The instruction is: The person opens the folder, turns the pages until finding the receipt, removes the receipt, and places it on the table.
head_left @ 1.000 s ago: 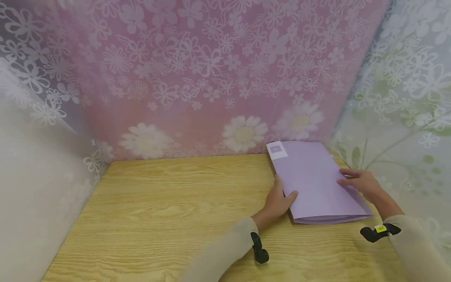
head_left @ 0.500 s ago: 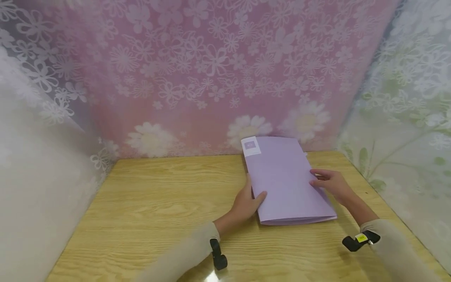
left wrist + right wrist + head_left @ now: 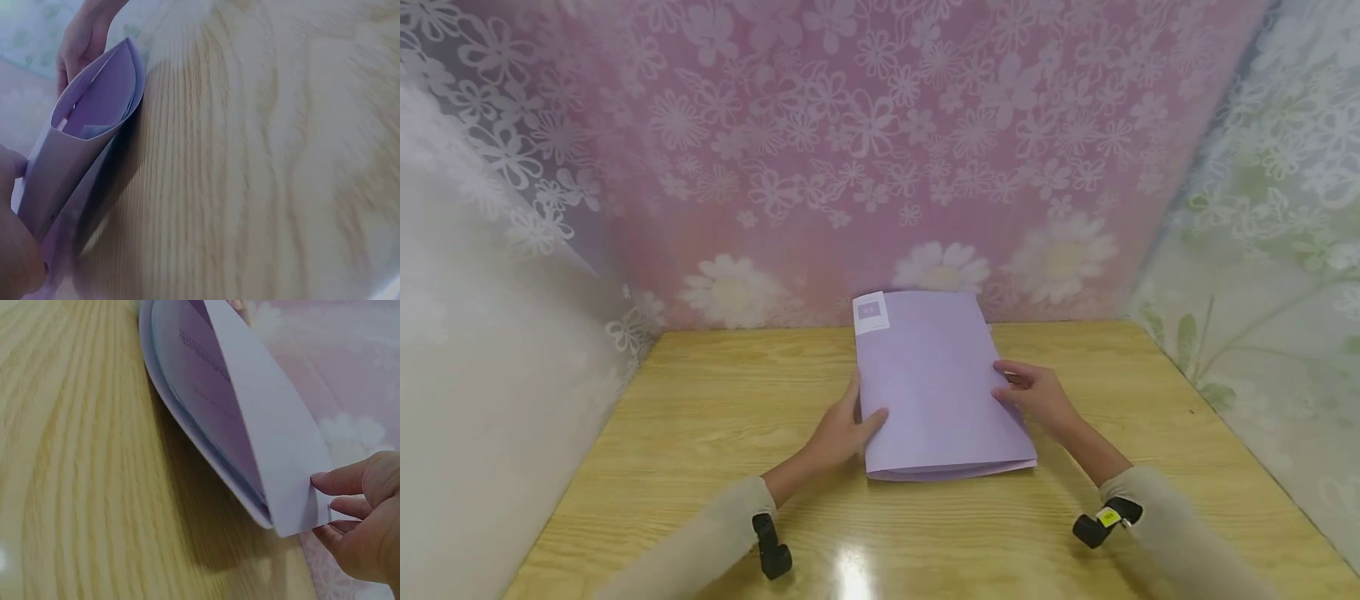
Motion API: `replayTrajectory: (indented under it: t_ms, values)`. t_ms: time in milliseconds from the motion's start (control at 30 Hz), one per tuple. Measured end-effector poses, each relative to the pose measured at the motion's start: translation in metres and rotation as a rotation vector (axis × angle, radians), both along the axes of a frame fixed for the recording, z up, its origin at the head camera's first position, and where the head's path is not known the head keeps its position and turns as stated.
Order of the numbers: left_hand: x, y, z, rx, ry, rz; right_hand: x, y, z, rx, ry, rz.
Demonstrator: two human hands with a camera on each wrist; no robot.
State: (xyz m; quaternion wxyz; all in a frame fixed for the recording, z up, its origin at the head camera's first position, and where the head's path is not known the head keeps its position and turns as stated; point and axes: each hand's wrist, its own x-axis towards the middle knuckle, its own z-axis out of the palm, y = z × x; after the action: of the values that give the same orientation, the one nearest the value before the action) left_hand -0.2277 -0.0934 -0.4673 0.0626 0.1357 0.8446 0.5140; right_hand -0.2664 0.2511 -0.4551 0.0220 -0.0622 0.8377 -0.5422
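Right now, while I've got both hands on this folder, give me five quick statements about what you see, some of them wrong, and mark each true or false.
1. The left hand and right hand both hold the purple folder. True.
2. The folder's covers are pressed tightly together. False: they bow apart at the near edge.
3. In the head view, the white label is at the folder's upper left corner. True.
4. The left hand wears a glove. False: it is bare.
5. Lines of printed text show inside the folder in the right wrist view. True.
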Motion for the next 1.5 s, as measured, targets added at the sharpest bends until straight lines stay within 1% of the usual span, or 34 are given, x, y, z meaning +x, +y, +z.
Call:
replayTrajectory:
  t_ms: [133,267,367,467,600,733,800,867,967,1067,1133,1200,1333,1433,1500]
  values:
    - [-0.003,-0.018,-0.007,0.019,-0.031,0.026,-0.004,-0.017,-0.005,0.016,0.017,0.005]
    - [-0.005,-0.034,-0.012,0.037,-0.034,0.043,-0.008,-0.031,-0.014,0.012,0.027,0.045]
    - [-0.006,-0.043,-0.015,0.032,-0.035,0.043,-0.007,-0.036,-0.02,-0.001,0.028,0.069]
    - [-0.007,-0.047,-0.017,0.01,-0.046,0.029,-0.004,-0.039,-0.024,-0.002,0.035,0.07]
    - [-0.008,-0.051,-0.021,-0.028,-0.069,0.024,-0.003,-0.041,-0.028,0.048,0.061,0.09]
    - [-0.009,-0.054,-0.024,-0.099,-0.072,0.02,-0.005,-0.041,-0.032,0.155,0.092,0.14]
    - [-0.01,-0.055,-0.025,-0.151,-0.054,0.004,-0.005,-0.039,-0.033,0.205,0.117,0.172]
    - [-0.012,-0.057,-0.026,-0.201,-0.018,-0.018,-0.006,-0.037,-0.033,0.254,0.15,0.214]
    - [-0.015,-0.058,-0.025,-0.306,0.059,-0.063,-0.007,-0.032,-0.032,0.339,0.203,0.289]
    - [-0.018,-0.058,-0.021,-0.428,0.134,-0.121,-0.009,-0.025,-0.028,0.441,0.231,0.383]
    - [-0.02,-0.058,-0.018,-0.494,0.165,-0.155,-0.01,-0.021,-0.025,0.509,0.229,0.445]
    - [-0.021,-0.058,-0.016,-0.544,0.191,-0.177,-0.013,-0.016,-0.021,0.581,0.222,0.508]
    - [-0.023,-0.056,-0.012,-0.617,0.241,-0.206,-0.017,-0.007,-0.014,0.685,0.184,0.597]
    - [-0.024,-0.054,-0.01,-0.668,0.285,-0.237,-0.019,-0.002,-0.011,0.712,0.163,0.641]
    - [-0.024,-0.053,-0.009,-0.696,0.301,-0.254,-0.019,0.0,-0.011,0.723,0.168,0.662]
